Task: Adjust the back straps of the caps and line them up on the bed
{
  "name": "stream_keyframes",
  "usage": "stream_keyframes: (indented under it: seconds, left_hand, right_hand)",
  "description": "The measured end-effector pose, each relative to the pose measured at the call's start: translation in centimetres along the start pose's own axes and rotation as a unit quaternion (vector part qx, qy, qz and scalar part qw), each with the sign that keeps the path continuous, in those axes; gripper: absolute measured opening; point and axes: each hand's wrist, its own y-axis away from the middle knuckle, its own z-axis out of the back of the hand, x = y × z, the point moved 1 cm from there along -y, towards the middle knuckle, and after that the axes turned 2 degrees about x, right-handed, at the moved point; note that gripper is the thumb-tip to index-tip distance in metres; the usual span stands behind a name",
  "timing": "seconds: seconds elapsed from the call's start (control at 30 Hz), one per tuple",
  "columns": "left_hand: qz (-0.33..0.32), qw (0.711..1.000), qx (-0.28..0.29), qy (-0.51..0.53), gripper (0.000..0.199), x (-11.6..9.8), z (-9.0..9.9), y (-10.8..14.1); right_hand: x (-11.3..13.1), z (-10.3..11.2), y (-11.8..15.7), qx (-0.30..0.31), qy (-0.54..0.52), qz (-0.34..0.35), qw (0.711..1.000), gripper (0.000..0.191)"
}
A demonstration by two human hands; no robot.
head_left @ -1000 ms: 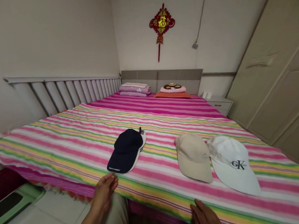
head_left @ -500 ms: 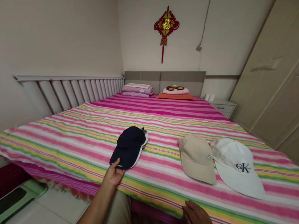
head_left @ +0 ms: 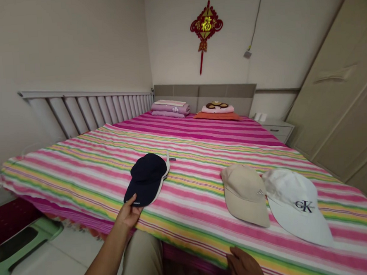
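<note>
My left hand (head_left: 129, 213) is closed on the brim of a navy baseball cap (head_left: 148, 168), thumb on top and fingers beneath. The cap has a light edge, and a pale strap stands out at its back. Down at the bed's front edge lies my right hand (head_left: 245, 264), holding nothing, its fingers partly hidden and loosely stretched. A beige baseball cap (head_left: 244, 192) with a small dark logo rests beyond that hand. Beside it, touching or nearly so, is a white baseball cap (head_left: 294, 201) with dark letters on the front.
The bed carries a striped sheet (head_left: 194, 219). Folded purple bedding (head_left: 171, 109) and a stack with an orange pillow (head_left: 216, 116) lie by the headboard (head_left: 227, 94). A white railing (head_left: 90, 93) runs along the left. A green stool (head_left: 25, 246) stands on the floor, lower left.
My left hand has drawn the navy cap a little to the left, and its back strap now sticks out. The right hand stays by the bed edge. The view has shifted slightly.
</note>
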Motion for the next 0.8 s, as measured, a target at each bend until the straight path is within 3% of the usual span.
stream_keyframes:
  seconds: [0.1, 0.27, 0.33, 0.4, 0.47, 0.53, 0.57, 0.63, 0.7, 0.8]
  left_hand:
    - [0.014, 0.997, -0.038, -0.06, 0.008, -0.1, 0.9, 0.3]
    - [0.015, 0.986, -0.112, -0.118, 0.023, -0.3, 2.4, 0.9]
    - [0.008, 0.986, -0.118, -0.113, 0.021, -0.4, 2.5, 1.0]
    - [0.005, 0.988, -0.116, -0.103, 0.02, -0.4, 2.4, 1.1]
    - [0.005, 0.989, -0.111, -0.093, 0.019, -0.4, 2.2, 1.1]
    - [0.005, 0.991, -0.105, -0.086, 0.018, -0.3, 2.1, 1.0]
    - [0.006, 0.991, -0.101, -0.083, 0.018, -0.3, 2.1, 1.0]
    - [0.009, 0.992, -0.097, -0.08, 0.017, -0.2, 2.1, 0.9]
    - [0.009, 0.992, -0.098, -0.079, 0.018, -0.2, 2.2, 0.9]
    - [0.007, 0.992, -0.099, -0.08, 0.018, -0.1, 2.2, 0.9]
  right_hand:
    - [0.0, 0.0, 0.1, 0.007, -0.01, -0.01, 1.0, 0.018]
    - [0.3, 0.8, -0.4, 0.003, -0.071, -0.048, 0.996, 0.018]
    - [-0.2, 1.6, -1.2, 0.014, -0.14, -0.121, 0.983, 0.02]
    - [-1.8, 2.6, -2.2, 0.03, -0.223, -0.261, 0.939, 0.024]
    - [-4.2, 3.5, -2.8, 0.022, -0.286, -0.429, 0.857, 0.027]
    - [-7.3, 4.1, -2.5, -0.037, -0.312, -0.595, 0.74, 0.022]
    - [-8.8, 4.3, -2.1, -0.097, -0.345, -0.662, 0.658, 0.019]
    - [-11.3, 4.4, -0.7, -0.229, -0.465, -0.726, 0.452, 0.02]
    - [-13.2, 4.4, 0.7, -0.267, -0.506, -0.732, 0.37, 0.018]
    - [-14.9, 4.5, 2.6, -0.266, -0.541, -0.717, 0.349, 0.016]
